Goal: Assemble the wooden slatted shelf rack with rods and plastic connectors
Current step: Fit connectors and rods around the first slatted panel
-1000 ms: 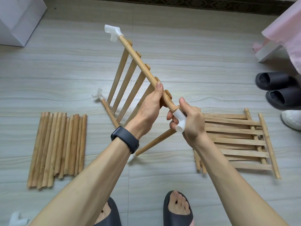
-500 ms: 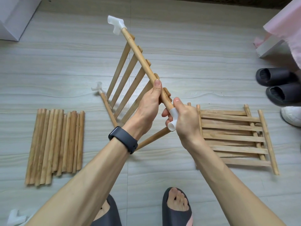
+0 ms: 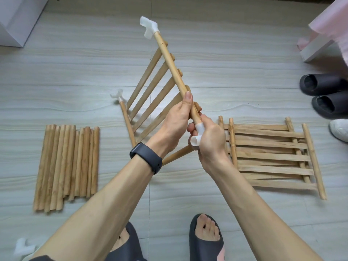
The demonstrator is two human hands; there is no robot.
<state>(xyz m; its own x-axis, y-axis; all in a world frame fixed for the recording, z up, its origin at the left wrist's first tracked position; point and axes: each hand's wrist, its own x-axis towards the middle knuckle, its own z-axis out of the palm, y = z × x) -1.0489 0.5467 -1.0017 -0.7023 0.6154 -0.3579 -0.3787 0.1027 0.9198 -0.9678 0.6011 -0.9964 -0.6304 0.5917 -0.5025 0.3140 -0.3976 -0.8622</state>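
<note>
**Head view**

1. The panel is held off the floor at frame centre, tilted. Its slats run from the upper rail down toward 7 o'clock to the lower rail.
2. The upper rail runs from 12 o'clock down to centre. The top connector, white, caps its upper end. The far connector caps the lower rail's far end, at 10 o'clock.
3. Left hand: fingers curled round the lower part of the upper rail, one digit laid straight along it. A dark watch sits on the wrist.
4. Right hand: fingers wrapped round a white connector seated on the upper rail's lower end. One open socket faces 7 o'clock.
5. A short rod extends from under the right hand toward 8 o'clock. The hand hides its joint.
6. Spare rods lie side by side on the floor at 9 o'clock.
7. A stack of further panels lies flat at 3 o'clock.
8. A loose connector lies at the 7 o'clock corner.
9. Surroundings:
   - The person's feet, in dark sandals, are at 6 o'clock.
   - Black slippers and a white shoe are at the 3 o'clock edge.
   - A white box is at the 10 o'clock corner.
   - A pink cloth is at the 2 o'clock corner.
</note>
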